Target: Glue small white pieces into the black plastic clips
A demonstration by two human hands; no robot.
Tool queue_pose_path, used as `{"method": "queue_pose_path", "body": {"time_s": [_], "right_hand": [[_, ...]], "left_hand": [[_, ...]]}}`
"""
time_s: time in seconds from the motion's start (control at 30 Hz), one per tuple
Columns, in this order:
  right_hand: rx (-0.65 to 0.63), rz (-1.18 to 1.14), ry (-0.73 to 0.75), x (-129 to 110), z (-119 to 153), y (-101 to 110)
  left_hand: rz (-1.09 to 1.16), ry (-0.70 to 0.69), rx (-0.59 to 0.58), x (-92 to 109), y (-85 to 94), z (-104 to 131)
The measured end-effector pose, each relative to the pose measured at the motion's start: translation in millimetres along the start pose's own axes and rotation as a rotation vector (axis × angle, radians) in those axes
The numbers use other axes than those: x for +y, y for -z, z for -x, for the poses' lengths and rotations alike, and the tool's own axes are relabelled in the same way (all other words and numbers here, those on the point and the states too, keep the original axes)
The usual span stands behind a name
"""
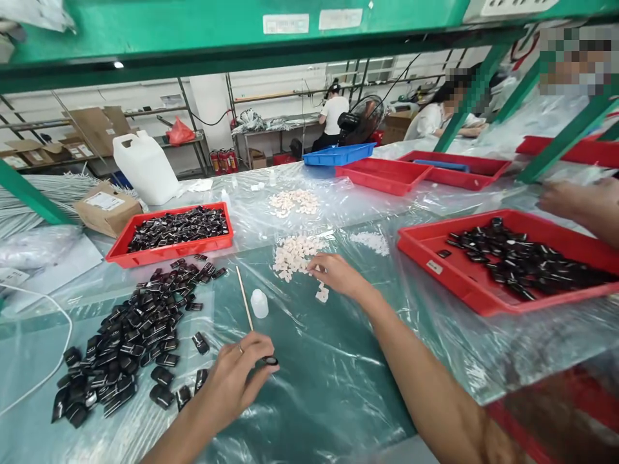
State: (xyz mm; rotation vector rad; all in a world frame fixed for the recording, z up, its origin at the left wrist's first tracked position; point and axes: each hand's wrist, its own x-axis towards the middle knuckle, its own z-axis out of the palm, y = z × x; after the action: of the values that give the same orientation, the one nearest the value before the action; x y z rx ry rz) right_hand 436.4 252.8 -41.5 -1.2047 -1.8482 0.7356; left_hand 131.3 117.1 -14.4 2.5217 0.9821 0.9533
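My left hand (242, 374) is closed on a small black plastic part (271, 361), its end showing between thumb and fingers. Over the near edge of a pile of small cream-coloured pieces (294, 252), my right hand (336, 272) has its fingertips pinched together; what they hold, if anything, I cannot make out. A few white pieces (322, 293) lie just below that hand. Beyond my left hand are a thin wooden stick (244, 296) and a small translucent white bottle (260, 303). Loose black parts (140, 335) are heaped to the left of my left hand.
A red tray (169, 256) of black parts stands back left, another red tray (447, 277) at right, near a co-worker's hand (565, 200). Small white bits (370, 242) and a second cream pile (293, 202) lie farther back. A green shelf beam (193, 48) crosses overhead.
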Motion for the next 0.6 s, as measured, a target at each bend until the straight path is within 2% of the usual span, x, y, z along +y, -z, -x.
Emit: {"method": "queue_pose_path", "body": {"time_s": [0.07, 0.13, 0.3, 0.43, 0.6], "right_hand": [[-0.025, 0.047, -0.036, 13.8, -1.5, 6.6], [-0.04, 0.075, -0.062, 21.7, -2.2, 4.7], [-0.042, 0.082, -0.061, 20.7, -2.9, -4.7], [-0.023, 0.005, -0.019, 2.5, -2.6, -5.2], [-0.061, -0.139, 0.064, -47.0, 13.7, -21.2]], "left_hand": [[0.001, -0.006, -0.028, -6.2, 1.7, 6.6], [0.002, -0.013, -0.022, -11.2, 4.2, 9.3], [-0.016, -0.036, 0.002, -16.0, 6.7, 8.1], [-0.051, -0.043, 0.029, -16.0, 6.5, 9.4], [-0.055, -0.036, 0.031, -18.2, 6.7, 11.7]]}}
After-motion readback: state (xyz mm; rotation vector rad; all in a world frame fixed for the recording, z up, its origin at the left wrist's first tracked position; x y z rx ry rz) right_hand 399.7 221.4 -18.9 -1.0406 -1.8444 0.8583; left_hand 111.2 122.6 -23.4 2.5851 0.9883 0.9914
